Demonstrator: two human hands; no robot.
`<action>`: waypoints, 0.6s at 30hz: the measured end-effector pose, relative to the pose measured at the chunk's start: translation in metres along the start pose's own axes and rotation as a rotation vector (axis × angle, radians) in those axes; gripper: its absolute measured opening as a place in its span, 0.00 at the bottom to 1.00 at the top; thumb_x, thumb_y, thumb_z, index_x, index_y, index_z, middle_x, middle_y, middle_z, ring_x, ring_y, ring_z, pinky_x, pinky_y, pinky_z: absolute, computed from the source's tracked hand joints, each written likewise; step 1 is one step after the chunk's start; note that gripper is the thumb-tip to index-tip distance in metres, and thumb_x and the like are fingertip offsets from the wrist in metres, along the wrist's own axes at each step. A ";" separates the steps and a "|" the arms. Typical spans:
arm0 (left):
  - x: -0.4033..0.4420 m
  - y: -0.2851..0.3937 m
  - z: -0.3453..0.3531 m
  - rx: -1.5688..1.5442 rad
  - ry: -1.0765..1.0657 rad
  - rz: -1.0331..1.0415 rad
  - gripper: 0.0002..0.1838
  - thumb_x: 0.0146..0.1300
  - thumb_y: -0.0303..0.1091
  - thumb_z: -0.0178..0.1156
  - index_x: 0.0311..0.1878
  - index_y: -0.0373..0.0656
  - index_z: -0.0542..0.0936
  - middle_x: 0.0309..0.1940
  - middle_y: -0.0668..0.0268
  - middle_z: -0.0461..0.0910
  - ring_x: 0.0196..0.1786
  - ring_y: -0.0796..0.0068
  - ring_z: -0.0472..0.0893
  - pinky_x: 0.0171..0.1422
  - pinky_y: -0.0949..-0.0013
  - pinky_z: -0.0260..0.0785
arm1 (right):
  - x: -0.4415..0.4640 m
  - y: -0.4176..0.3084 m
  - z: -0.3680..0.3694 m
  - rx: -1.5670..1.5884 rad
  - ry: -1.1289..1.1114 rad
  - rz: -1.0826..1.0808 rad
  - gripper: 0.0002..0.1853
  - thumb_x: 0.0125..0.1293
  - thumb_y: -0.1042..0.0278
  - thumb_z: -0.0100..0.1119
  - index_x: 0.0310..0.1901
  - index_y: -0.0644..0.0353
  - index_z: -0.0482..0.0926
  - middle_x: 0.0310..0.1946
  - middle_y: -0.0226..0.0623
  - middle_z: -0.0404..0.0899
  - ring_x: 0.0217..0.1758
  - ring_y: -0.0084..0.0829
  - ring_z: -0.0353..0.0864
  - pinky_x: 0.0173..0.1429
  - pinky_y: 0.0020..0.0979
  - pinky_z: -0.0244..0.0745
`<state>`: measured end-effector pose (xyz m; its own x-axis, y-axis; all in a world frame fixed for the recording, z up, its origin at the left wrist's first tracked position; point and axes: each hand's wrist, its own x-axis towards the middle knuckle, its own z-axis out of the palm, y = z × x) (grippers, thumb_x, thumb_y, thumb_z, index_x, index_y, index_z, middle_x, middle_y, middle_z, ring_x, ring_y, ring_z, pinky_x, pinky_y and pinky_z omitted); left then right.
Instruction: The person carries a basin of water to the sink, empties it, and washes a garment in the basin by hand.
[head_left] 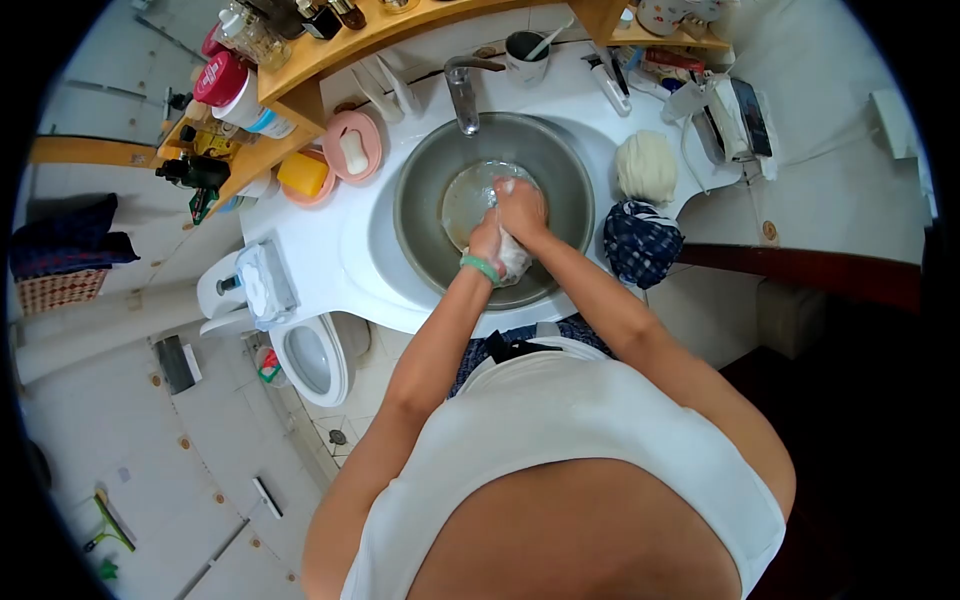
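A grey metal basin sits in the white sink, with some water at its bottom. Over the water, my left hand is wrapped round a wet white cloth. My right hand is closed on the same cloth, just beside and above the left one. A green band circles my left wrist. Part of the cloth hangs below my hands, near the basin's front side. The metal faucet points down over the basin's back rim.
Right of the basin lie a cream bundle and a dark blue patterned cloth. At left are a pink soap dish and a yellow sponge. A cup stands behind; a wooden shelf overhangs the counter.
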<state>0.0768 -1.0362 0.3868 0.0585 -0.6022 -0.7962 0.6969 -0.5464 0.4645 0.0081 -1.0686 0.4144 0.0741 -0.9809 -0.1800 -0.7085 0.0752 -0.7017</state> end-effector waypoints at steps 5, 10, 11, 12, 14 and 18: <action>0.026 -0.009 -0.033 -0.418 -0.514 -0.045 0.23 0.67 0.51 0.42 0.49 0.41 0.72 0.41 0.57 0.77 0.42 0.63 0.78 0.49 0.61 0.70 | 0.012 -0.004 -0.012 0.041 0.049 0.037 0.14 0.58 0.58 0.53 0.28 0.61 0.80 0.30 0.53 0.78 0.36 0.52 0.79 0.43 0.46 0.72; 0.005 0.012 -0.004 0.108 -0.039 0.055 0.22 0.68 0.50 0.37 0.47 0.42 0.71 0.41 0.56 0.76 0.46 0.61 0.77 0.53 0.60 0.69 | -0.026 0.000 0.011 0.119 0.117 -0.129 0.09 0.58 0.62 0.53 0.31 0.56 0.81 0.33 0.49 0.79 0.36 0.48 0.79 0.41 0.46 0.72; 0.009 0.011 -0.008 0.082 -0.077 0.066 0.22 0.69 0.50 0.37 0.49 0.41 0.70 0.42 0.56 0.76 0.47 0.61 0.76 0.53 0.59 0.69 | -0.023 0.001 0.010 0.117 0.123 -0.131 0.09 0.58 0.62 0.53 0.31 0.56 0.81 0.33 0.49 0.79 0.36 0.48 0.79 0.41 0.46 0.72; 0.005 0.010 -0.008 0.082 -0.079 0.051 0.22 0.69 0.49 0.36 0.51 0.41 0.70 0.44 0.56 0.76 0.48 0.61 0.76 0.54 0.59 0.69 | -0.029 -0.004 0.006 0.045 0.089 -0.227 0.10 0.57 0.62 0.53 0.32 0.58 0.80 0.33 0.50 0.79 0.36 0.49 0.79 0.41 0.46 0.72; 0.000 0.005 -0.004 0.113 -0.070 0.012 0.23 0.70 0.49 0.35 0.54 0.41 0.69 0.47 0.57 0.76 0.51 0.61 0.76 0.55 0.58 0.69 | -0.008 0.014 0.020 -0.071 -0.005 -0.088 0.12 0.58 0.61 0.51 0.36 0.60 0.79 0.34 0.51 0.79 0.37 0.50 0.79 0.42 0.45 0.72; 0.017 0.016 -0.027 -0.004 -0.368 -0.085 0.23 0.69 0.47 0.39 0.56 0.38 0.68 0.49 0.56 0.76 0.51 0.61 0.76 0.56 0.59 0.70 | 0.024 0.033 0.002 0.340 -0.183 -0.105 0.15 0.62 0.62 0.49 0.42 0.63 0.77 0.42 0.52 0.78 0.48 0.45 0.77 0.53 0.39 0.70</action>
<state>0.1078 -1.0396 0.3702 -0.2598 -0.7239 -0.6392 0.6912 -0.6016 0.4004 -0.0117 -1.0896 0.3852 0.2792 -0.9405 -0.1936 -0.4203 0.0616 -0.9053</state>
